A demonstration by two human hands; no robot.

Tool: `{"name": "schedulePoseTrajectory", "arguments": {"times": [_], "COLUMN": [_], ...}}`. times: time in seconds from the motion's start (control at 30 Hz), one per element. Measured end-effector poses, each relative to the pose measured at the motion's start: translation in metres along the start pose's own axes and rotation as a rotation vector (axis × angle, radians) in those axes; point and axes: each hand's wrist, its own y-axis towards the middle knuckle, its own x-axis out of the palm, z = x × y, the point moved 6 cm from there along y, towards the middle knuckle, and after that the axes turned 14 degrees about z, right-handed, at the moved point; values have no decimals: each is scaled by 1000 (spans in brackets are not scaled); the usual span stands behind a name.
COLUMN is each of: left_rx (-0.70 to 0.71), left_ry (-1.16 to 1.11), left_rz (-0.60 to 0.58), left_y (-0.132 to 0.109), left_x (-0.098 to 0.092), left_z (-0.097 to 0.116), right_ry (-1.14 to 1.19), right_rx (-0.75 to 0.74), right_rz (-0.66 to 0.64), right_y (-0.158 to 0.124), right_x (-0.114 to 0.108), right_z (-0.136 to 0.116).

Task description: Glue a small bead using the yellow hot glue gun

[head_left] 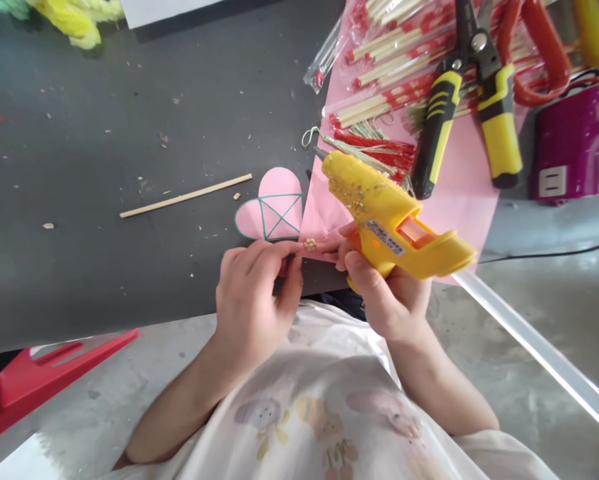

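A yellow hot glue gun [379, 207] is gripped in my right hand [392, 300], its nozzle pointing up and left and a long clear glue stick [534, 347] running out of its back. The fingers of my left hand [256, 293] are curled, with the index fingertip at a small cluster of pale round pieces [310, 245]. My right fingertips reach toward that cluster from the other side. Whether the pieces are beads or stick ends, I cannot tell. Just beyond my left hand lies a pink heart-shaped paper [282, 207] with green lines drawn on it.
A thin wooden stick [185, 195] lies on the dark table [104, 267]. On the right, pink paper [459, 220] lies under bagged red-tipped sticks [394, 67], red tassels [374, 147] and yellow-black pliers [444, 127]. A purple power socket box [574, 143] sits at far right.
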Motion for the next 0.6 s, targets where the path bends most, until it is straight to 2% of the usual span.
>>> {"name": "schedulePoseTrajectory", "arguments": {"times": [0.13,0.4,0.6], "left_rx": [110,289,394], "left_ry": [92,88,71], "left_rz": [-9,-170,-286], "left_y": [11,32,39], "left_x": [-1,7,9], "left_z": [-2,-2,-2], "right_ry": [20,-7,-38], "right_rx": [-29,-36,-40], "right_rz": [-12,-6,-11], "right_y": [0,0,0], "right_x": [1,0,-1], "right_z": [-2,-1,0]}}
